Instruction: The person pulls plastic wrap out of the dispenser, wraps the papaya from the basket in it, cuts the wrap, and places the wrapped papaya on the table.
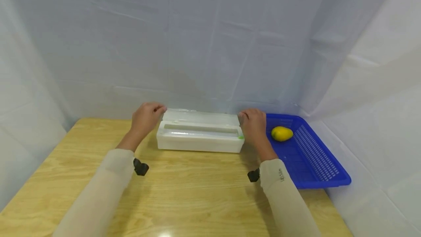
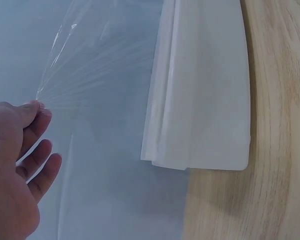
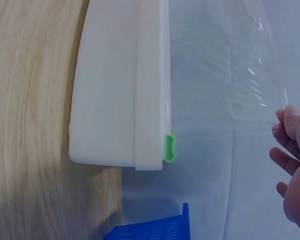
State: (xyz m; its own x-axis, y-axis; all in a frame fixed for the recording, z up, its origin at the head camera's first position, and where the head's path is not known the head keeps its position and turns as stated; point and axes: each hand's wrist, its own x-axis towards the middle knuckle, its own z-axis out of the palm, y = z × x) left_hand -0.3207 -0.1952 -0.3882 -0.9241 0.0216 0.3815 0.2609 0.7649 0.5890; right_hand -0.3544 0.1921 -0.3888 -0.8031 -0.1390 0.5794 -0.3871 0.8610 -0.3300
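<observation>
A white box (image 1: 198, 144) lies near the back edge of the table (image 1: 184, 196), lengthwise along it. Above it, the fingers of the left hand (image 1: 144, 119) and right hand (image 1: 254, 125) each pinch a corner of clear film (image 2: 100, 67); creases fan from the left grip, suggesting pull. Holding both corners wide apart probably keeps the sheet from folding. The blue basket (image 1: 342, 179) with a yellow fruit (image 1: 281, 134) stands at the right edge, seemingly within easy reach.

The left arm (image 1: 98, 189) and right arm (image 1: 286, 196) reach forward, well apart. The left grip (image 1: 145, 117) pinches with thumb (image 2: 26, 114) and forefinger (image 2: 37, 130), other fingers (image 2: 49, 175) loosely bent; the right grip (image 1: 254, 123) does likewise.
</observation>
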